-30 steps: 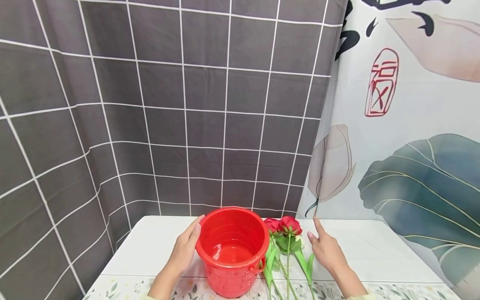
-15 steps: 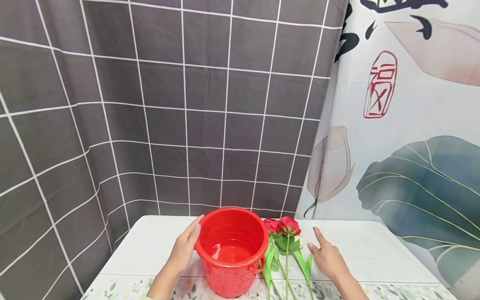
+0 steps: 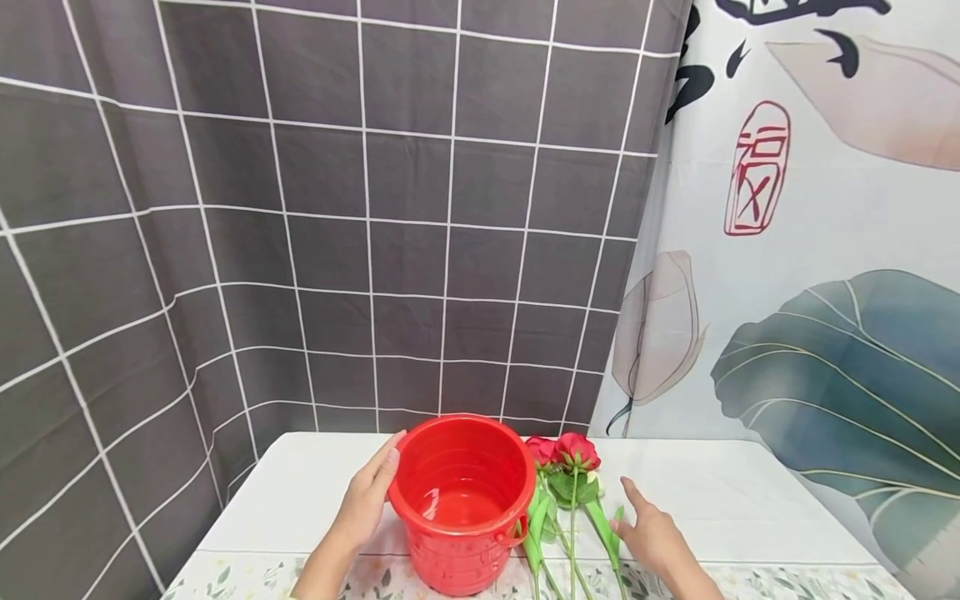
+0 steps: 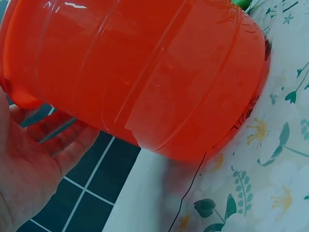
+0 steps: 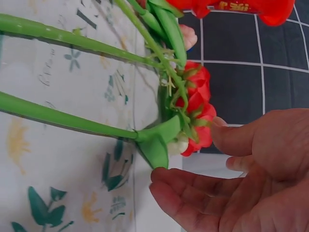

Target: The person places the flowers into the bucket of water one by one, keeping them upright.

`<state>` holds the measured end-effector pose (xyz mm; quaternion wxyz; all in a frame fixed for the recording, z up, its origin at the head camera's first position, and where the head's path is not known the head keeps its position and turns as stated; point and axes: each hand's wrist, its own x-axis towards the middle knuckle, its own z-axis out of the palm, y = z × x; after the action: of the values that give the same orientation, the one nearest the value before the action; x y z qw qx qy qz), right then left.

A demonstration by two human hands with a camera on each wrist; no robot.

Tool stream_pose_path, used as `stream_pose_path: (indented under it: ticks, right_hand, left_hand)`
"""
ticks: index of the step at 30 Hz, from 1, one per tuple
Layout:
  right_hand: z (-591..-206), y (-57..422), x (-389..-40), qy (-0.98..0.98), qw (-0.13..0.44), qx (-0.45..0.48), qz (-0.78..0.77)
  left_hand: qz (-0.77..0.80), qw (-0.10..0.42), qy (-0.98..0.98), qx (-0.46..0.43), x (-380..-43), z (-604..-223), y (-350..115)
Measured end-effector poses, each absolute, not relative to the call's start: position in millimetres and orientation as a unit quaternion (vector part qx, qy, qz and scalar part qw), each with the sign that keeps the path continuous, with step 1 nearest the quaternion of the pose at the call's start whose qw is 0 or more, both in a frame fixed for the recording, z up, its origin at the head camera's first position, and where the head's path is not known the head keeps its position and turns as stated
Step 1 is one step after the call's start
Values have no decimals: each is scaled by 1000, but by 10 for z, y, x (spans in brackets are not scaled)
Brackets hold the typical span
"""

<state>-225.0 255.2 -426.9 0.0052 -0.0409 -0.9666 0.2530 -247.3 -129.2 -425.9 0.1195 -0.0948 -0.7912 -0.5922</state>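
Note:
A red plastic bucket [image 3: 462, 508] stands upright near the front of the table. A shiny reflection shows on its inner floor. My left hand [image 3: 364, 493] rests against the bucket's left side, fingers extended just below the rim; in the left wrist view the left hand [image 4: 34, 164] lies along the outer wall with its fingers loose. Just right of the bucket lie long-stemmed flowers with red blooms [image 3: 576, 452] and green leaves [image 3: 604, 533]. Beside these leaves is my right hand [image 3: 654, 533], fingers spread and holding nothing. Its fingertips [image 5: 161, 175] come close to a leaf tip in the right wrist view.
The table [image 3: 705, 492] has a white back part and a floral-printed cloth [image 3: 240, 579] along the front. A dark grey curtain with white grid lines [image 3: 405, 250] hangs behind, and a white leaf-printed hanging [image 3: 810, 333] covers the right side.
My right hand has come down and slightly nearer the flowers' leaves. The left hand stays against the bucket, and the bucket and flowers keep their places.

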Motion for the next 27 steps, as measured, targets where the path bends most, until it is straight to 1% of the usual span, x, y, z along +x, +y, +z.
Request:
stream_pose_path:
  ticks: [6, 8, 10, 16, 18, 21, 24, 27]
  right_hand:
    - [-4320, 2532, -2201, -964, -32, -55, 258]
    - [-4395, 2548, -2218, -963, -38, -62, 261]
    - [-4523, 2591, -2270, -964, -41, -65, 255]
    - [-5086, 2762, -2469, -965, -56, -103, 235]
    - [-5171, 2755, -2467, -965, -58, -111, 230]
    - [-5130, 2695, -2374, -966, -67, -114, 223]
    - [-4937, 2592, -2204, -964, -77, -104, 230]
    - [-4743, 2487, -2039, -962, -72, -92, 248]
  left_hand:
    - [-592, 120, -791, -96, -2468, -4262, -1296]
    - [-593, 119, -790, -95, -2467, -4259, -1298]
    - [-597, 120, -788, -96, -2466, -4253, -1298]
    - [-594, 130, -787, -104, -2453, -4227, -1296]
    - [-595, 130, -786, -105, -2446, -4221, -1296]
    - [-598, 124, -784, -107, -2432, -4212, -1293]
    - [-602, 116, -782, -109, -2425, -4205, -1291]
    - [-601, 112, -784, -107, -2420, -4202, -1288]
